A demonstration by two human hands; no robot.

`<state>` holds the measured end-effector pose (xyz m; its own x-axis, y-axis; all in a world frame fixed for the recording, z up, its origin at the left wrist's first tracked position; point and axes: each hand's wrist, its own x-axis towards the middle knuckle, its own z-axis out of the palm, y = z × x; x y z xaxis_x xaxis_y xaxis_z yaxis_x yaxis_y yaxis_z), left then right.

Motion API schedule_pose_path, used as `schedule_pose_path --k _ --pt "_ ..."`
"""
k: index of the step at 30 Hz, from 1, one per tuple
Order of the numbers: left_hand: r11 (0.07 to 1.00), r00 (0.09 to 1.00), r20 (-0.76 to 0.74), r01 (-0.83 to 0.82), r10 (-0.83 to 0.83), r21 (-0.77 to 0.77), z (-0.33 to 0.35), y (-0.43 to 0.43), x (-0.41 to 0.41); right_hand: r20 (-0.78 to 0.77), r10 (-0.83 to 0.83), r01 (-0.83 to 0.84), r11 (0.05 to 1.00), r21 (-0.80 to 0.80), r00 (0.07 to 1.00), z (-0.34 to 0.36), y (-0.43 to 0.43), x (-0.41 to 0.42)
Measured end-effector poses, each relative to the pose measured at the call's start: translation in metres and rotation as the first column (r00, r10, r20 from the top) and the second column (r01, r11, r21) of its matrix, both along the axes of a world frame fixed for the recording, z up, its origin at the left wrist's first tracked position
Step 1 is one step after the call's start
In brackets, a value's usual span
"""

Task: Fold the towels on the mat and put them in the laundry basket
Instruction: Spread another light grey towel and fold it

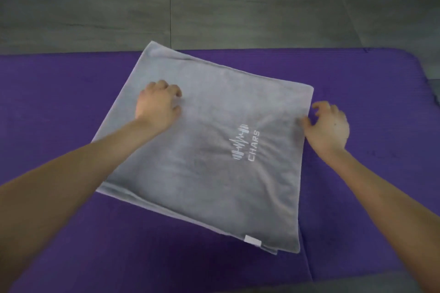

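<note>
Head view, looking down: the grey towel (209, 150) lies flat on the purple mat (59, 102), turned askew, and its far corner pokes over the mat's far edge onto the grey tiled floor (238, 2). Doubled layers show along its near edge, beside a small white tag (252, 240), so by my read at least one fold is in. The CHARS logo (247, 145) faces up, right of centre.

The left hand (158, 102) sits on the cloth towards the towel's far-left side, fingers curled under. I can't tell whether it pinches fabric or just pins it, but either way it looks like the anchor that stops the towel sliding.

The right hand (329, 126) is at the towel's right edge, towards the mat's right end. Its fingers are spread and loosely hooked with nothing clamped, and the thumb touches the hem. That looks like a hand setting up to take the edge for another fold.

No laundry basket is in sight.
</note>
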<state>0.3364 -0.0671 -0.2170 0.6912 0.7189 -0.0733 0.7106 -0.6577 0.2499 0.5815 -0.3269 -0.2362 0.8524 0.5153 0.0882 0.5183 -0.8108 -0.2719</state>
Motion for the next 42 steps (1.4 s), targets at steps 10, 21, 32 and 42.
schedule_pose_path --k 10,21,32,42 --pt "0.997 0.986 -0.143 -0.079 0.081 0.020 -0.016 -0.039 -0.199 -0.052 0.930 -0.919 0.347 -0.188 0.363 -0.004 -0.062 -0.180" --pt "0.982 0.992 0.024 -0.119 0.124 -0.150 0.007 -0.010 -0.227 -0.229 0.830 -0.861 0.496 -0.114 0.509 0.000 -0.078 -0.175" --pt "0.985 0.982 0.071 -0.173 0.174 -0.018 0.011 -0.014 -0.222 -0.093 0.850 -0.828 0.471 -0.304 0.518 -0.002 -0.096 -0.191" --pt "0.647 0.715 0.143 -0.506 0.685 -0.571 0.019 0.019 -0.232 -0.442 0.739 -0.824 0.567 -0.001 0.509 0.021 -0.074 -0.202"
